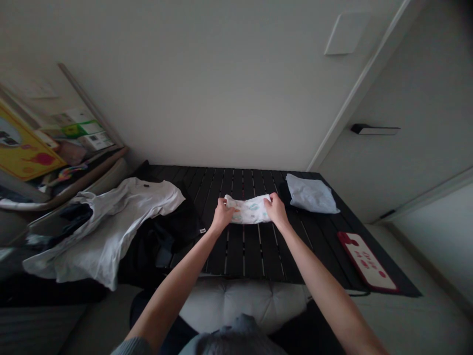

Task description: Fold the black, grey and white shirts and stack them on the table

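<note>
Bare forearms (177, 276), left hand (222, 216) and right hand (276, 209) gripping printed white cloth (248, 210), slatted black table (244, 254) below

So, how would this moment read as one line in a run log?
left hand: holding printed white cloth | right hand: holding same cloth | nearby: folded pale blue cloth | surface: dark slatted table

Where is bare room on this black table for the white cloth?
Bare slats show between the black garment and the red-bordered mat, and behind the white cloth. The left end is crowded by the grey T-shirt.
</note>
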The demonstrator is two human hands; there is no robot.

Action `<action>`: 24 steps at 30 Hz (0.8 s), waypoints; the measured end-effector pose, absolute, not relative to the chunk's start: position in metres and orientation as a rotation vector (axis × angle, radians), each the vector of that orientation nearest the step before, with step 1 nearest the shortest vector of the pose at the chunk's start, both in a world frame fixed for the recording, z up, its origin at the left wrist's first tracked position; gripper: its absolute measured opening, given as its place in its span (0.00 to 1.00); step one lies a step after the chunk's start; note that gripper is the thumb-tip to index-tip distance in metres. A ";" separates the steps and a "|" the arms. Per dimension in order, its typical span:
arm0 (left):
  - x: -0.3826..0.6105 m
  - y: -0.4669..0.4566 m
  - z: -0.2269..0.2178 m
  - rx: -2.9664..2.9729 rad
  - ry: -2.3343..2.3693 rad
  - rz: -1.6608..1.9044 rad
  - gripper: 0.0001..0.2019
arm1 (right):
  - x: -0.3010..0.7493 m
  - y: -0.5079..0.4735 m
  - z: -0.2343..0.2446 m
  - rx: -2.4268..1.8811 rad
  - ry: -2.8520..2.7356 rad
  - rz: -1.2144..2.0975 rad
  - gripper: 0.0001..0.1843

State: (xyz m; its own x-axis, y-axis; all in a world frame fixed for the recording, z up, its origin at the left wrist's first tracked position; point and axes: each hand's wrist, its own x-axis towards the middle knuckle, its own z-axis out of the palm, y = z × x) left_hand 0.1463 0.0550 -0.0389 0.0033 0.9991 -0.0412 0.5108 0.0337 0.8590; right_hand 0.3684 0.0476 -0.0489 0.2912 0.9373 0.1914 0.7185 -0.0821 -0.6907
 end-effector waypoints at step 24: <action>0.386 0.134 -0.044 1.892 0.815 0.849 0.46 | 0.579 0.076 -0.021 -2.358 -1.252 -0.249 0.24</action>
State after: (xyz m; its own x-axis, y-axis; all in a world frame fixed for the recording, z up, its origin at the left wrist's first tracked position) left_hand 0.3862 0.1344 -0.0439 0.5507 0.8019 0.2317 0.1982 -0.3953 0.8969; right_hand 0.5792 0.0756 -0.0208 0.5703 0.7372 0.3623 0.8198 -0.4828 -0.3080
